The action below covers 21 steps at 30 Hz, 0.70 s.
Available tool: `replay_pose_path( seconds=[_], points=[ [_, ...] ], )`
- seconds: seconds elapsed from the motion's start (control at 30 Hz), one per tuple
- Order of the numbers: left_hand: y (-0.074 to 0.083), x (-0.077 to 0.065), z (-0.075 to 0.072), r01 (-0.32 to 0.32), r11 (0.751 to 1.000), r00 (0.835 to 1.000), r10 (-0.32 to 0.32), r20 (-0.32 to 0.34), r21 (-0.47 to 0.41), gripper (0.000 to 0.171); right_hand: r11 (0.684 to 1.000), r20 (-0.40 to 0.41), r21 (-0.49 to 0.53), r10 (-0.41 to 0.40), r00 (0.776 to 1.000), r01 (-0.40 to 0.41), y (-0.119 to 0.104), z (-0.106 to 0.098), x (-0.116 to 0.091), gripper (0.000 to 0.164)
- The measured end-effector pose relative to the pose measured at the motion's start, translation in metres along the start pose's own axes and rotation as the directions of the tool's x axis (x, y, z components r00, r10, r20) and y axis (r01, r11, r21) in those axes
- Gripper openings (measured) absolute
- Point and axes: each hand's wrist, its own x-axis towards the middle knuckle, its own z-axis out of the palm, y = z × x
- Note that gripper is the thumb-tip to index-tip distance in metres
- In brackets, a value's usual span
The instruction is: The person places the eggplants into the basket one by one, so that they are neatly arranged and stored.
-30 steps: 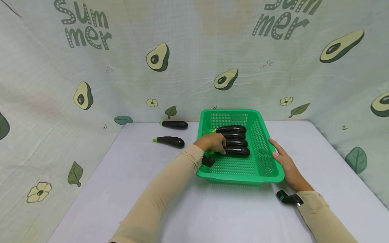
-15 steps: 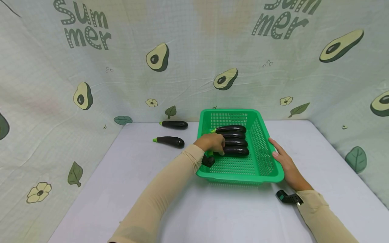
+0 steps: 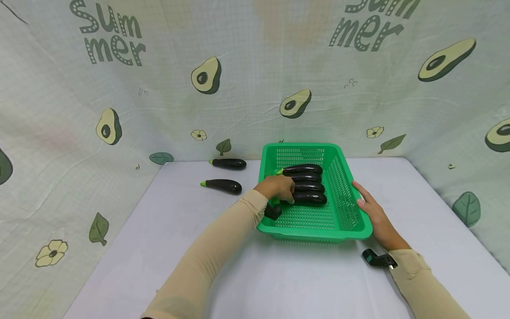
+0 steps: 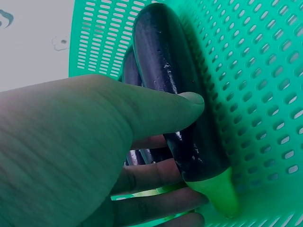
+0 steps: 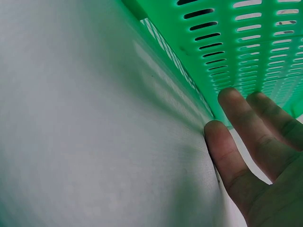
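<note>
Nearest long glossy dark-purple eggplant (image 3: 311, 198) pinched between thumb and fingers of left hand (image 3: 280, 188), inside green perforated plastic basket (image 3: 308, 235), beside three similar eggplants (image 3: 311, 178) lined up on far side; basket touched at right outer side by right hand (image 3: 377, 218), fingers extended, nothing gripped; two loose eggplants (image 3: 223, 185) seen on white table (image 3: 295, 283), left of basket; probably best held lightly, kept parallel to row, basket braced against sliding

Near-black eggplants (image 3: 311, 198) — bright-green stems (image 4: 220, 191), green basket (image 3: 345, 195), beige sleeves (image 3: 219, 246), white table (image 3: 303, 279), pale backdrop (image 3: 247, 40) — avocado-printed
</note>
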Motion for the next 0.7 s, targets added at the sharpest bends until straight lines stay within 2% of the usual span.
replay_pose_path(
  seconds=[0.43,0.7],
  points=[
    [0.0005,0.0029,0.0,-0.008,0.998,1.0,0.009,-0.022,0.057,0.036,1.0,-0.001,-0.008,0.008,1.0,-0.008,-0.0007,-0.0021,0.0008,0.054],
    [-0.0009,0.0018,-0.0004,-0.009,1.0,1.0,0.01,-0.024,0.02,0.034,1.0,-0.004,-0.013,0.018,1.0,-0.018,-0.0009,-0.0028,-0.0006,0.053]
  ],
)
